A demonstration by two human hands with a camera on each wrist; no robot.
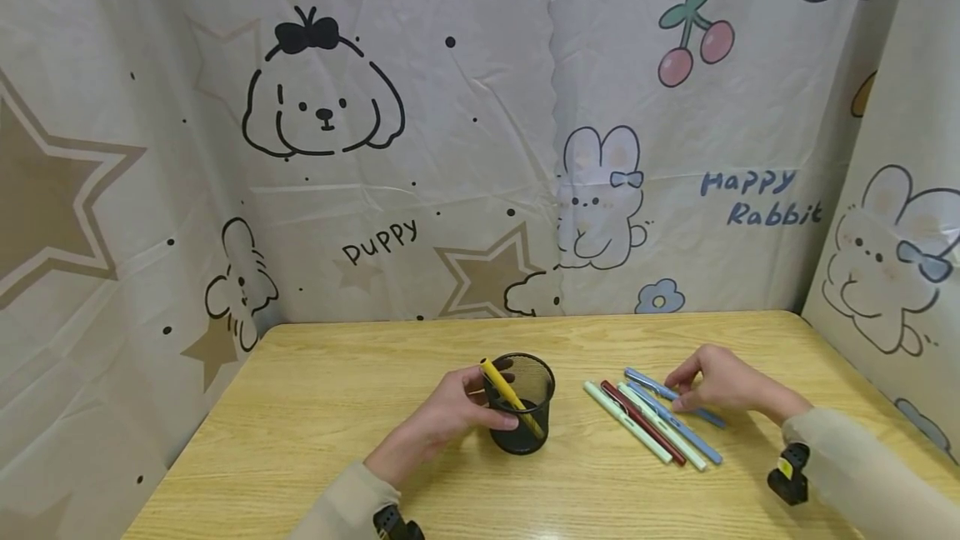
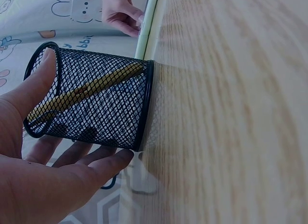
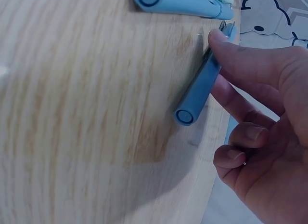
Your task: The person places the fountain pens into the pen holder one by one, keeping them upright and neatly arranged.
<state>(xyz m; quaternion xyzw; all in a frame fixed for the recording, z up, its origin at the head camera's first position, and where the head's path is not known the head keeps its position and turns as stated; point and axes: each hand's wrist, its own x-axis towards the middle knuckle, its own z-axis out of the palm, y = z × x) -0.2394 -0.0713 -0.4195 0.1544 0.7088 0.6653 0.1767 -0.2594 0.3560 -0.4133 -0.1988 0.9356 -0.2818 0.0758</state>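
Observation:
My left hand [image 1: 453,407] grips a black mesh pen cup [image 2: 113,101] that stands upright on the table, thumb on one side and fingers round the other. Inside the cup a yellow pen [image 1: 504,386] leans at a slant, its top sticking out past the rim. To the right, my right hand [image 1: 720,382] pinches a blue pen [image 3: 199,94] between thumb and index finger; its other fingers are curled. Beside that pen lie a second blue pen [image 1: 697,437], a dark red pen [image 1: 642,422] and two pale green pens, one at the left end [image 1: 626,422].
The wooden table [image 1: 337,382] meets a pale printed curtain [image 1: 480,148] at its back edge, with more curtain on both sides. The loose pens lie close together in a slanted row to the right of the cup.

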